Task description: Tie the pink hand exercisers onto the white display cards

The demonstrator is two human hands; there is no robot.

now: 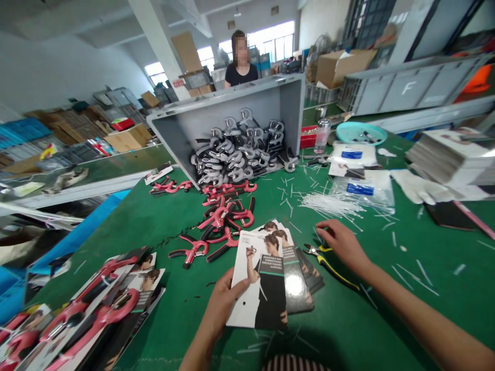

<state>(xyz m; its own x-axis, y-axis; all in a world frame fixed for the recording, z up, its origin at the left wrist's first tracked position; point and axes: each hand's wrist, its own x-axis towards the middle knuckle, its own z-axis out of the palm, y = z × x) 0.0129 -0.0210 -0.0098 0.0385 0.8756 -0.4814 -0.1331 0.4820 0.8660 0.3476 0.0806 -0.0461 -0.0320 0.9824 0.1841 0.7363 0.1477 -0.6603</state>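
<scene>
My left hand (pixel 228 296) grips the left edge of a printed hand-grip card (pixel 257 288), thumb on its front. The card is tilted up and overlaps several similar cards (pixel 297 288) on the green table. My right hand (pixel 340 242) is just above the table, thumb and fingertips pinched together; a thin white strip shows beside them, but whether they hold it is unclear. Below this hand lie cutting pliers (pixel 328 265) with yellow-and-black handles. White cable ties (pixel 332 204) are piled beyond it. Red-and-black hand grips (pixel 220 219) lie loose in a heap beyond the cards.
A grey crate (pixel 290 105) on its side spills grey hand grips (pixel 235 154). Carded red grips (pixel 96 309) are stacked at left. At right are a card stack (pixel 444 154), a white glove (pixel 419 188), plastic bags (pixel 363 190) and a turquoise plate (pixel 344 130). A person (pixel 240 72) is behind the crate.
</scene>
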